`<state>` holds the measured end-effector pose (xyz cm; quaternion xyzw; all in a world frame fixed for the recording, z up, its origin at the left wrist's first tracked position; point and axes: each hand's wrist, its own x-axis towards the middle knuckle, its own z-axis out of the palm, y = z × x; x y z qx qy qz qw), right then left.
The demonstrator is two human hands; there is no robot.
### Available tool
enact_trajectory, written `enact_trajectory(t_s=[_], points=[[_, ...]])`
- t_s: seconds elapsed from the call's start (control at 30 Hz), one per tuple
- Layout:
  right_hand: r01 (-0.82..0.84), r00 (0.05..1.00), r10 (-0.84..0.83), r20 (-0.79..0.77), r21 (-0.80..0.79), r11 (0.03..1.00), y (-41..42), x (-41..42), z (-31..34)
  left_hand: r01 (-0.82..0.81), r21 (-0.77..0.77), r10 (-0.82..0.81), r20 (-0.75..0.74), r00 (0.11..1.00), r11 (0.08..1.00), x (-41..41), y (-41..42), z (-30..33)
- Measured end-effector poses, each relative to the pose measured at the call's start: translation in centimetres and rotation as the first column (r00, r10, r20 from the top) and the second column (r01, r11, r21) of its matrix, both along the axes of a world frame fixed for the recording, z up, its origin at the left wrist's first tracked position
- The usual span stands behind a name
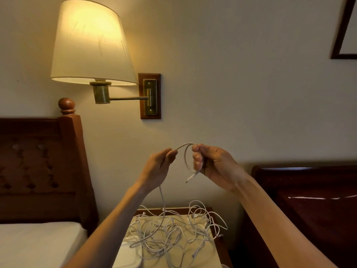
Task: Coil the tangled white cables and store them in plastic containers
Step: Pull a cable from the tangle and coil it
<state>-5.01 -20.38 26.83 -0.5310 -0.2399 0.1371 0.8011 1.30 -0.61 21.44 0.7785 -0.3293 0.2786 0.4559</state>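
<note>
Both hands are raised in front of the wall with one white cable [185,157] between them. My right hand [209,163] grips a small loop of it, and the plug end sticks out below the fingers. My left hand [160,167] pinches the same cable a little to the left; from there it hangs down to a tangled heap of white cables [173,229] on the nightstand [220,244]. A pale plastic container [127,256] shows partly under the heap, at the bottom edge behind my left forearm.
A lit wall lamp [92,43] on a brass arm hangs at the upper left. A bed with a dark wooden headboard [42,167] stands left of the nightstand. Glossy dark wooden furniture [309,200] stands on the right. A picture frame corner [343,35] sits top right.
</note>
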Motion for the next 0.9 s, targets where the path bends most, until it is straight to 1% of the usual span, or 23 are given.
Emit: enact_trajectory(t_s=[0.03,0.1,0.17,0.23,0.27,0.33,0.37,0.4,0.43,0.53,0.63,0.7,0.73,0.83,0.9], points=[[0.002,1.000,-0.001,-0.026,0.054,0.999,-0.2,0.0,0.3,-0.016,-0.053,0.013,-0.055,0.998,0.998,0.3,0.3,-1.3],[0.038,0.998,-0.031,-0.058,0.118,0.992,-0.6,0.1,1.0,-0.051,-0.096,0.036,-0.147,0.988,0.994,0.4,0.9,-4.0],[0.078,0.995,-0.066,-0.076,0.157,0.984,-1.1,0.4,1.5,-0.109,-0.053,0.096,-0.210,0.973,0.993,0.1,1.4,-6.4],[0.115,0.991,-0.102,-0.082,0.163,0.980,-1.5,0.7,1.9,-0.163,0.094,0.183,-0.275,0.944,0.982,-0.6,1.6,-7.6],[0.140,0.989,-0.132,-0.069,0.126,0.982,-1.5,0.9,1.9,-0.133,0.199,0.192,-0.317,0.929,0.971,-1.3,1.4,-7.5],[0.207,0.978,-0.207,0.002,-0.013,0.978,-1.1,1.2,1.4,0.014,0.425,0.158,-0.366,0.917,0.905,-3.0,0.4,-5.8],[0.248,0.968,-0.243,0.059,-0.094,0.964,-0.7,1.2,1.1,0.071,0.508,0.131,-0.350,0.927,0.858,-4.1,-0.3,-4.2],[0.291,0.954,-0.273,0.123,-0.167,0.942,-0.3,1.2,0.7,0.107,0.561,0.099,-0.326,0.940,0.821,-5.1,-0.8,-2.5],[0.329,0.938,-0.291,0.187,-0.225,0.917,0.1,1.1,0.4,0.134,0.581,0.055,-0.296,0.954,0.803,-6.1,-1.2,-0.7],[0.399,0.898,-0.295,0.328,-0.322,0.859,0.7,0.6,0.0,0.204,0.537,-0.109,-0.204,0.973,0.818,-8.1,-1.3,3.3],[0.410,0.883,-0.257,0.392,-0.382,0.828,1.1,0.1,-0.3,0.231,0.484,-0.191,-0.132,0.973,0.844,-8.2,-0.9,4.9],[0.429,0.872,-0.244,0.425,-0.422,0.798,1.4,-0.3,-0.4,0.191,0.449,-0.198,-0.033,0.980,0.873,-7.7,-0.7,5.4],[0.426,0.873,-0.237,0.427,-0.429,0.796,1.4,-0.4,-0.4,0.146,0.430,-0.176,0.031,0.984,0.891,-7.3,-0.6,5.6],[0.396,0.888,-0.226,0.401,-0.415,0.819,1.3,-0.8,-0.4,-0.038,0.387,-0.052,0.219,0.974,0.921,-5.9,0.0,5.5],[0.384,0.895,-0.225,0.386,-0.409,0.828,1.2,-0.8,-0.4,-0.130,0.360,0.018,0.298,0.954,0.924,-4.9,0.1,5.3]])
